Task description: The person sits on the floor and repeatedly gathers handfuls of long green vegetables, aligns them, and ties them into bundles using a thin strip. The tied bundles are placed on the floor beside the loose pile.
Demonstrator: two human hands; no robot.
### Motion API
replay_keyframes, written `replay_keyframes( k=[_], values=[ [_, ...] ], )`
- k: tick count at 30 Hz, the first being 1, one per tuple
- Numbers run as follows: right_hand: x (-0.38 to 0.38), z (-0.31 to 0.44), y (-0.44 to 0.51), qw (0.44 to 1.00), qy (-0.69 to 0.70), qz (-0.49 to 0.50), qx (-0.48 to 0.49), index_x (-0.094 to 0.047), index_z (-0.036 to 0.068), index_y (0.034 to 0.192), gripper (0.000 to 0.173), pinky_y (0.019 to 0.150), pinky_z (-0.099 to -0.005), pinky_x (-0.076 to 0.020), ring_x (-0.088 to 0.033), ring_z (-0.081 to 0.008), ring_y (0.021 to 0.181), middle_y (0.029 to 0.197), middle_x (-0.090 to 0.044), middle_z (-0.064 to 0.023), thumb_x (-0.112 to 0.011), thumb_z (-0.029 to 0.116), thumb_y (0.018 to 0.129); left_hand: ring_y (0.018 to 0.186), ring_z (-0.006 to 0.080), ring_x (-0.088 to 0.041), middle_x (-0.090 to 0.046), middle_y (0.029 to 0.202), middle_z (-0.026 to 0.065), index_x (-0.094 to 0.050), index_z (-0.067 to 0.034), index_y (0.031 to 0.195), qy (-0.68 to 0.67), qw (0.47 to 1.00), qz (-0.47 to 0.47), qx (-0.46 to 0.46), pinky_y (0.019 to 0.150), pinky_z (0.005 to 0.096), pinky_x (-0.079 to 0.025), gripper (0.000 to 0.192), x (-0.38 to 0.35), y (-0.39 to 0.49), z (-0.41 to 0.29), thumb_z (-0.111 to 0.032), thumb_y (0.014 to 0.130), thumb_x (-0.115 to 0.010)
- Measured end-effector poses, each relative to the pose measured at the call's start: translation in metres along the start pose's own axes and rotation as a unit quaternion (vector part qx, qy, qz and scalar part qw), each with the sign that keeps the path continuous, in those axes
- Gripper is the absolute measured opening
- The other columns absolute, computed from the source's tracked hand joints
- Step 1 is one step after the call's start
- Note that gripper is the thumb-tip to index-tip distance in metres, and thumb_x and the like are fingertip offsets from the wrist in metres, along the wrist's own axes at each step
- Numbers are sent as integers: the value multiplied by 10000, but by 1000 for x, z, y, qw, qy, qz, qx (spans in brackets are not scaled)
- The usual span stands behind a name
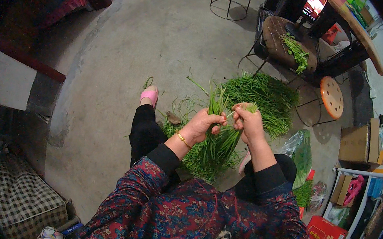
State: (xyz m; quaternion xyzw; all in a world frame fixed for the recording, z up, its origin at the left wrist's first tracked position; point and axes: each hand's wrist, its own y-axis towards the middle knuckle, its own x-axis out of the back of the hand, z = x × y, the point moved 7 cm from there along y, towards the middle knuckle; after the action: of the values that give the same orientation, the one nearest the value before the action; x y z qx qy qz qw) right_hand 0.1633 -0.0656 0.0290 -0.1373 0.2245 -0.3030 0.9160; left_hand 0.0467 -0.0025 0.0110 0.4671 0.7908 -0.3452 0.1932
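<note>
My left hand (pixel 208 123) grips a bunch of long green stalks (pixel 211 142), likely garlic chives, with one end rising above the fist. Close beside it, my right hand (pixel 247 120) holds a second bunch (pixel 233 134), its pale cut ends showing above the thumb. Between the two hands runs a thin pale stalk (pixel 230 114), pinched by my right fingertips. Beyond my right hand lies a large heap of the same greens (pixel 264 95) on the floor. Loose, tangled leaves (pixel 204 164) are scattered beneath my hands, between my feet.
A brown padded chair (pixel 273 40) bears a sprig of leafy greens (pixel 298 53) and a phone (pixel 314 6) on a stand. An orange-topped stool (pixel 332 97) stands at right. Nearby are a plastic bag of greens (pixel 301 155), a cardboard box (pixel 353 143) and a white rack (pixel 364 172).
</note>
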Motion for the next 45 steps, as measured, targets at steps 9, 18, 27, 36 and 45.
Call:
replay_keyframes(
  k=[9, 18, 27, 36, 45],
  values=[
    [21, 28, 3, 992, 113, -38, 36, -568, 5, 927, 141, 446, -268, -340, -351, -99, 427, 581, -421, 10, -549, 111, 835, 510, 73, -476, -595, 763, 40, -550, -60, 889, -50, 999, -9, -2, 481, 212, -378, 120, 9, 0, 0, -119, 802, -609],
    [-8, 2, -2, 999, 6, 27, 21, -590, 8, 856, 125, 445, -240, -348, -426, -104, 463, 605, -489, -4, -551, 126, 845, 642, 155, -584, -612, 809, 66, -557, -40, 929, -60, 998, -23, -8, 564, 267, -477, 147, 8, 3, 5, -131, 822, -599],
    [31, 48, 2, 982, 118, -27, 143, -549, 25, 889, 130, 513, -267, -366, -436, -109, 530, 668, -459, -6, -506, 147, 898, 728, 239, -611, -603, 801, 107, -546, -8, 954, -177, 949, -196, -171, 624, 344, -502, 127, 79, 3, -38, -87, 854, -539],
    [48, 71, -2, 978, 100, -24, 181, -562, 48, 872, 97, 580, -283, -441, -533, -139, 649, 780, -588, -63, -505, 124, 890, 563, 150, -533, -619, 807, 84, -561, -44, 982, -8, 916, -316, -247, 511, 274, -427, 155, 118, -31, -85, -91, 834, -568],
    [19, 53, -3, 990, 81, 44, 104, -525, 33, 872, 90, 634, -336, -475, -534, -175, 587, 620, -518, -39, -503, 120, 883, 587, 110, -509, -616, 933, 95, -541, -34, 1052, -88, 992, -47, -75, 570, 262, -422, 246, 62, -4, -44, -100, 820, -588]
  ],
)
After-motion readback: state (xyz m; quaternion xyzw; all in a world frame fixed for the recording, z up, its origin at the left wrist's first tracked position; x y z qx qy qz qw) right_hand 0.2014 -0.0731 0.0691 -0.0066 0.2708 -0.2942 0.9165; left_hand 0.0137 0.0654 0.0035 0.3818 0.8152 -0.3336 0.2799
